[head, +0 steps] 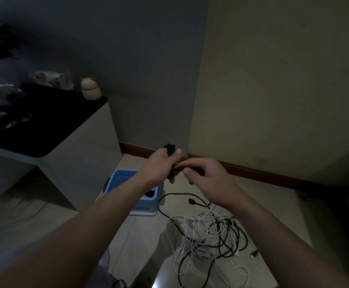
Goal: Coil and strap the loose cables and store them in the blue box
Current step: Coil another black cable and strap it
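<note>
Blue box (148, 205): it sits on the floor, near the foot of the table, and our left forearm crosses above it.
Inside the box: we see one dark lump (149, 193) against the right wall (it looks like a black cable, but the light is too dim to be sure).
Left hand (160, 165): it is clenched round a black cable bundle (170, 149), whose top pokes out above the fist. We hold it in the air, beyond the box.
Right hand (207, 180): its fingers and thumb are curled, pinching the dark lower part of the same bundle. We cannot tell whether that part is a strap or a cable end.
Loose cables (207, 235): a tangled heap of black and white cables lies on the floor, right of the box and nearer to us. One black lead runs from it up to the box's right side.
Plug (191, 201): a black flat plug lies between the heap and our right wrist.
Table (44, 129): on the left, it has a dark top and pale sides.
Jar (90, 89): a cream, rounded jar stands on the table's far corner.
Skirting board (252, 173): a brown board runs along the far wall behind the hands.
Writing: anything written is too dim and blurred for us to read.
</note>
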Action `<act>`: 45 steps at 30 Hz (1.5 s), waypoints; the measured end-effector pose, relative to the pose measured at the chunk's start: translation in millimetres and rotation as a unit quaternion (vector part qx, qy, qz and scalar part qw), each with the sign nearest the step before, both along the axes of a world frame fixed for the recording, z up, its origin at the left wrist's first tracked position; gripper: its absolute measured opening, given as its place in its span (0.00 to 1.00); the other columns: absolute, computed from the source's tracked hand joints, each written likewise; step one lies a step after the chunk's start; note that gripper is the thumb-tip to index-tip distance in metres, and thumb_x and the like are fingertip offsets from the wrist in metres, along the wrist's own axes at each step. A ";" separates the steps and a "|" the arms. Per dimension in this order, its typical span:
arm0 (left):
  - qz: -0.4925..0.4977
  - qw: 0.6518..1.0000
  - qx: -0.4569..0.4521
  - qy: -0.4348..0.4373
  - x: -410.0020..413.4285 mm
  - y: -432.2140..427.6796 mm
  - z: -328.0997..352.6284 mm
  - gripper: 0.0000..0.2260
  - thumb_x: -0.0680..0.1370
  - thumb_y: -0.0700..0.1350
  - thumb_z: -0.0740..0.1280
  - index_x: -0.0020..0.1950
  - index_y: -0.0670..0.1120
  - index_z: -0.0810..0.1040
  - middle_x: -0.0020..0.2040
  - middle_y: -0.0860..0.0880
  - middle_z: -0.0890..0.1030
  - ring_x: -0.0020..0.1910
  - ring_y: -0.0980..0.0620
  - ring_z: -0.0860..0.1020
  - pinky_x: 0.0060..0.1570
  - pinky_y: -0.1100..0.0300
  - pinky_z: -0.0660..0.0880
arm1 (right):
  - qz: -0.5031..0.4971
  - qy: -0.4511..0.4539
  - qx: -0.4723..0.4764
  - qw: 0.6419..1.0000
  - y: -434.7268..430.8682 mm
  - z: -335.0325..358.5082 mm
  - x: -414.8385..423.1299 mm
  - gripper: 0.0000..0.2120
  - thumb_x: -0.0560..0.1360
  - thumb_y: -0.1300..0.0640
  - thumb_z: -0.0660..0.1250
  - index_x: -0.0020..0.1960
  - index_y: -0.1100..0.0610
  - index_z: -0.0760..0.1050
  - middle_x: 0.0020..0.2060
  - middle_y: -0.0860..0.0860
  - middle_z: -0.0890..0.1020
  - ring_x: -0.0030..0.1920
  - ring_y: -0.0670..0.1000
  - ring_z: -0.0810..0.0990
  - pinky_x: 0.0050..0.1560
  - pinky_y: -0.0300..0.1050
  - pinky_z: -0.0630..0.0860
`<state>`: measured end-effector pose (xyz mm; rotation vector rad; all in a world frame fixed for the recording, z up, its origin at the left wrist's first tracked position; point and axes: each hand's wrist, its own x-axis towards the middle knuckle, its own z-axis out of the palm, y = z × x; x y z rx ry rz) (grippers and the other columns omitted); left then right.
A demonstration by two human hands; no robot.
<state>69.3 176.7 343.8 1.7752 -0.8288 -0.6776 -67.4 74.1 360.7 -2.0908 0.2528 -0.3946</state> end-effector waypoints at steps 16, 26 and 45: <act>-0.184 0.948 -0.017 0.258 -28.8 3.3 24.2 0.13 0.84 0.48 0.59 0.41 0.46 0.72 0.23 0.53 0.62 0.18 0.57 0.58 0.22 0.66 0.60 | -0.153 -0.079 0.096 0.980 -43.6 -11.2 -5.2 0.07 0.78 0.58 0.70 0.41 0.56 0.80 0.28 0.42 0.77 0.32 0.41 0.73 0.35 0.34 0.70; -0.128 0.954 -0.056 0.264 -34.4 8.2 29.7 0.17 0.83 0.46 0.61 0.34 0.50 0.67 0.23 0.53 0.62 0.19 0.56 0.59 0.29 0.59 0.63 | -0.155 -0.068 0.215 0.962 -41.9 -12.2 -6.6 0.09 0.80 0.59 0.66 0.43 0.60 0.81 0.26 0.43 0.72 0.29 0.45 0.68 0.30 0.40 0.65; 0.093 0.843 -0.279 0.451 -1.0 10.2 33.6 0.14 0.82 0.51 0.52 0.44 0.45 0.71 0.31 0.50 0.67 0.27 0.51 0.67 0.40 0.55 0.69 | 0.013 0.137 0.044 0.990 0.8 -42.8 -4.8 0.15 0.85 0.55 0.54 0.64 0.46 0.76 0.26 0.45 0.75 0.28 0.45 0.70 0.32 0.40 0.66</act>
